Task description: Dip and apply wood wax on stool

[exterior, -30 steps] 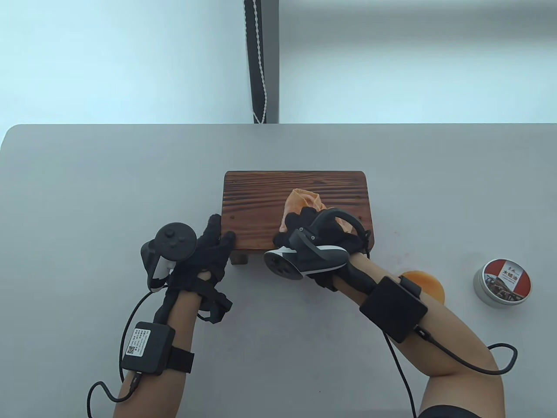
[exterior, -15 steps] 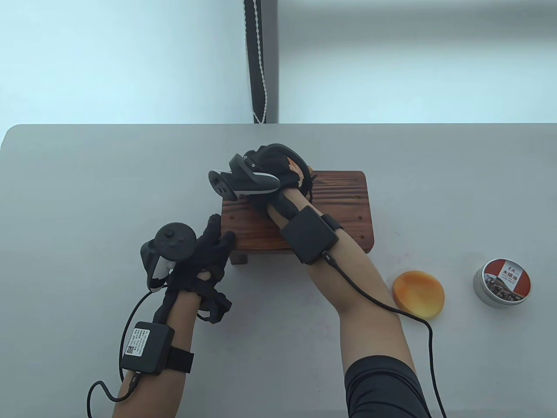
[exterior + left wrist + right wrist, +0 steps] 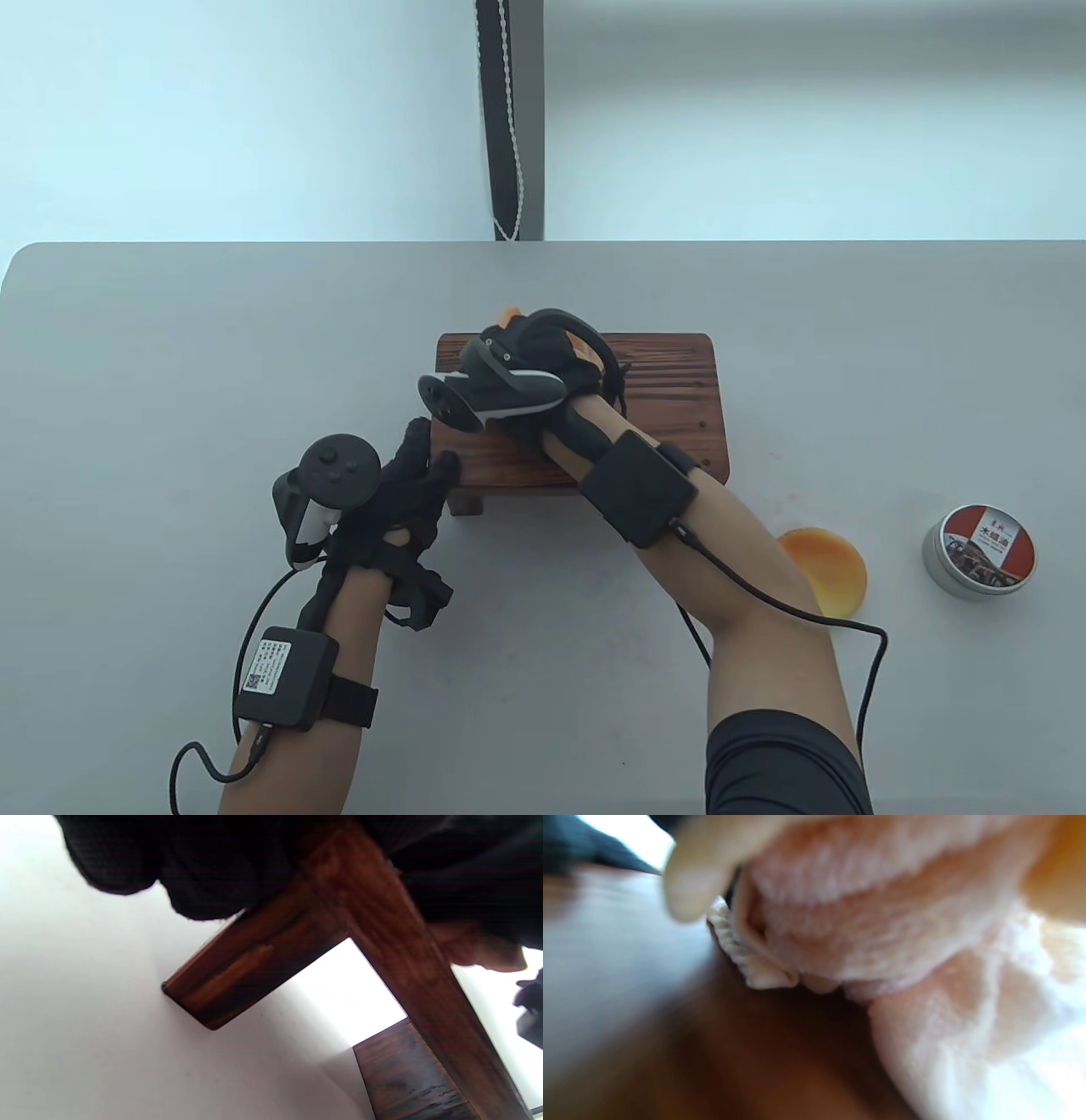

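A small dark wooden stool [image 3: 670, 399] stands mid-table. My right hand [image 3: 534, 348] holds an orange-pink cloth [image 3: 509, 316] and presses it on the stool's far left part; the cloth fills the right wrist view [image 3: 903, 942], touching the wood [image 3: 670, 1052]. My left hand [image 3: 420, 475] holds the stool's near left corner, fingers on its edge. In the left wrist view the stool's rail and leg [image 3: 237, 976] show under my dark glove [image 3: 203, 866]. The open wax tin [image 3: 827, 564] with orange wax lies right of my forearm.
The tin's lid [image 3: 980, 552], round with a red label, lies at the right near the table's edge. A dark post with a white cord [image 3: 509, 119] stands behind the table. Glove cables trail toward the near edge.
My right hand swept the cloth from the stool's near middle to its far left, then drew back slightly toward me. My left hand has not moved.
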{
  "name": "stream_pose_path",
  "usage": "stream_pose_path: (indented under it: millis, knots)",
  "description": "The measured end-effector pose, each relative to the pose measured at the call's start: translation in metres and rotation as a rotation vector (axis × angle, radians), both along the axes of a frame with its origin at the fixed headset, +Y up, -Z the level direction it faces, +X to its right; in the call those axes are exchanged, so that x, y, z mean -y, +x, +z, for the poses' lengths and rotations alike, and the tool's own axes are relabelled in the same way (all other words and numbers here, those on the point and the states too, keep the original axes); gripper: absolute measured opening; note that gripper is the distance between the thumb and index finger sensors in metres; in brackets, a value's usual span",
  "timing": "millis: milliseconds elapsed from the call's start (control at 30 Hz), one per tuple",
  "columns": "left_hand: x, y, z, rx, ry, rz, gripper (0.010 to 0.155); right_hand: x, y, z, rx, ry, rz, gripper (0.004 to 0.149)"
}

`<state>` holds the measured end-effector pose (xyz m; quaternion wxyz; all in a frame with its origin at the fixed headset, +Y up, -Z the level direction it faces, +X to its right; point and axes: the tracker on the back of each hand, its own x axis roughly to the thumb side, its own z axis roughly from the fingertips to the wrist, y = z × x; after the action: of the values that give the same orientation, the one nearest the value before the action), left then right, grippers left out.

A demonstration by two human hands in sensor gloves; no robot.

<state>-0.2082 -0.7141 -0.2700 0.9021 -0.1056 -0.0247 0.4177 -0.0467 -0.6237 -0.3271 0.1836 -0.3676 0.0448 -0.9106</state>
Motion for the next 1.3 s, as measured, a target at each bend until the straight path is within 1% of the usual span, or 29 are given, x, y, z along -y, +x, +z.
stream_pose_path:
  millis: [67,133,200,267,367,433,533,633,767,967,1033,1100,1167,1233,1300]
  knots:
    - [0.000,0.000,0.000,-0.003,0.003,-0.001,0.083,0.001,0.017,0.033,-0.042,0.014,-0.002,0.043]
    - [0.000,0.000,0.000,-0.003,0.004,-0.004,0.083,0.001,0.029,0.056,-0.091,0.016,-0.015,0.043]
    - [0.000,0.000,0.000,-0.004,0.005,-0.006,0.083,0.000,0.039,0.073,-0.101,-0.009,-0.020,0.043]
    - [0.000,0.000,0.000,-0.005,0.006,-0.009,0.083,0.001,0.043,0.083,-0.113,0.005,-0.016,0.043]
    - [0.000,0.000,0.001,-0.005,0.007,-0.009,0.083,0.002,0.039,0.085,-0.105,0.027,-0.007,0.043]
    - [0.000,0.000,0.001,-0.005,0.010,-0.008,0.083,0.002,0.033,0.080,-0.099,0.026,-0.009,0.043]
    - [0.000,0.000,0.000,-0.004,0.014,-0.012,0.083,0.003,0.021,0.062,-0.082,0.021,-0.031,0.042]
    - [0.000,0.000,0.000,-0.006,0.013,-0.007,0.082,0.002,0.004,0.038,-0.061,0.013,-0.021,0.042]
    - [0.001,0.000,0.001,-0.010,0.014,-0.006,0.082,0.003,-0.021,0.000,-0.017,0.027,-0.026,0.042]
    - [0.001,0.001,0.001,-0.007,0.016,-0.011,0.082,0.005,-0.056,-0.061,0.099,0.045,-0.013,0.043]
    - [0.001,0.001,0.000,-0.005,0.016,-0.014,0.082,0.006,-0.063,-0.074,0.132,0.042,-0.008,0.043]
    - [0.001,0.000,0.000,-0.005,0.017,-0.011,0.082,0.006,-0.067,-0.079,0.140,0.040,0.001,0.043]
    - [0.001,0.000,0.001,-0.005,0.017,-0.006,0.082,0.007,-0.067,-0.078,0.125,0.047,0.010,0.043]
    - [0.001,0.001,0.001,-0.006,0.018,-0.001,0.082,0.009,-0.061,-0.071,0.088,0.068,-0.013,0.043]
    - [0.002,0.001,0.001,-0.010,0.022,0.003,0.081,0.008,-0.054,-0.060,0.059,0.055,-0.031,0.043]
